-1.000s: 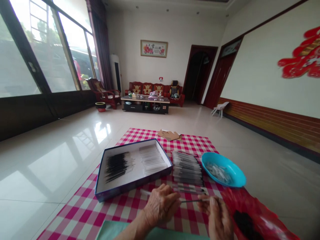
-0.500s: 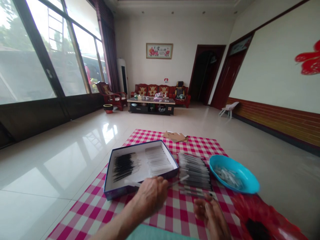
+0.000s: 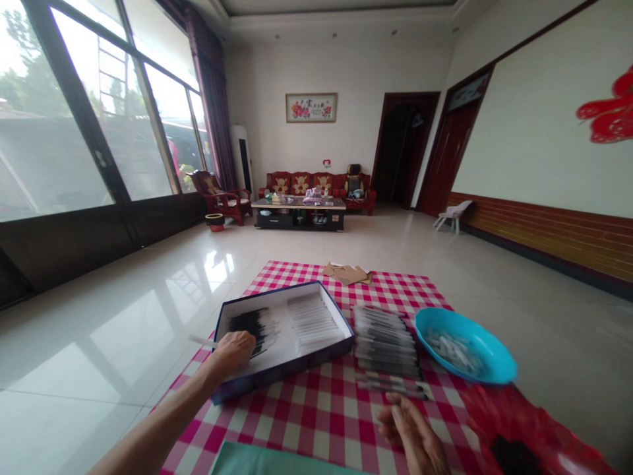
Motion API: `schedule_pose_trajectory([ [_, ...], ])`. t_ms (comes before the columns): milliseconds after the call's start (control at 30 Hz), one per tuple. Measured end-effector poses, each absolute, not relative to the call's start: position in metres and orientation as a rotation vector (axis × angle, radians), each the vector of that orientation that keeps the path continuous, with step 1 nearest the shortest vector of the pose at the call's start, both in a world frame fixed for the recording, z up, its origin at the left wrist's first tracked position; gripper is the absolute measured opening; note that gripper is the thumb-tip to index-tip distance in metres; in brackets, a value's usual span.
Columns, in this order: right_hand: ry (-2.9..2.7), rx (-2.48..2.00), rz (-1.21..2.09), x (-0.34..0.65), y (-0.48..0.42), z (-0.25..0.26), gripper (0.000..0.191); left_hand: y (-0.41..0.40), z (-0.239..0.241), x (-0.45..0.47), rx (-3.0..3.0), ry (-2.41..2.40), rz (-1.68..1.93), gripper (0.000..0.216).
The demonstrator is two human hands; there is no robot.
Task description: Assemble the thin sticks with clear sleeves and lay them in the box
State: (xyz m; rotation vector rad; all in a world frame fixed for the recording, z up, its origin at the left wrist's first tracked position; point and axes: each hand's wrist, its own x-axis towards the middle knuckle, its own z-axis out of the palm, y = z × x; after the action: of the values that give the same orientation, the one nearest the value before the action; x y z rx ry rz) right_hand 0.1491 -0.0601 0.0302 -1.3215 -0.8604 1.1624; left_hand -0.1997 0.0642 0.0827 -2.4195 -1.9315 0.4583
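My left hand point(image 3: 236, 351) is over the left part of a shallow blue-edged box point(image 3: 281, 364), closed on a translucent white pen barrel point(image 3: 202, 341) that sticks out to the left. Under and beyond its fingers lies a bunch of thin black pen refills point(image 3: 253, 323); the fingertips are partly hidden. Pale clear tubes point(image 3: 312, 322) fill the right side of this box. My right hand point(image 3: 411, 432) is at the front, loosely curled with fingers apart and nothing visible in it. Just beyond it lie a few pens point(image 3: 390, 385) and a row of black-and-clear pens point(image 3: 384, 342).
A turquoise basin point(image 3: 499, 369) with small clear pieces stands at the right, near a red plastic bag point(image 3: 539, 429). Torn cardboard point(image 3: 349, 273) lies at the far edge of the checked cloth point(image 3: 316, 409). Green material point(image 3: 277, 460) shows at the front.
My left hand has moved left from the box's front edge to above the black refills, with the barrel in it. My right hand has dropped slightly, staying near the pens.
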Motion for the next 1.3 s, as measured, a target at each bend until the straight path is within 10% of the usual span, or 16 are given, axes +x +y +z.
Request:
schedule_pose_trajectory([
  [1300, -0.743, -1.320, 1.023, 0.130, -0.061, 0.028, 0.032, 0.020, 0.127, -0.119, -2.607, -1.565, 0.082, 0.026],
])
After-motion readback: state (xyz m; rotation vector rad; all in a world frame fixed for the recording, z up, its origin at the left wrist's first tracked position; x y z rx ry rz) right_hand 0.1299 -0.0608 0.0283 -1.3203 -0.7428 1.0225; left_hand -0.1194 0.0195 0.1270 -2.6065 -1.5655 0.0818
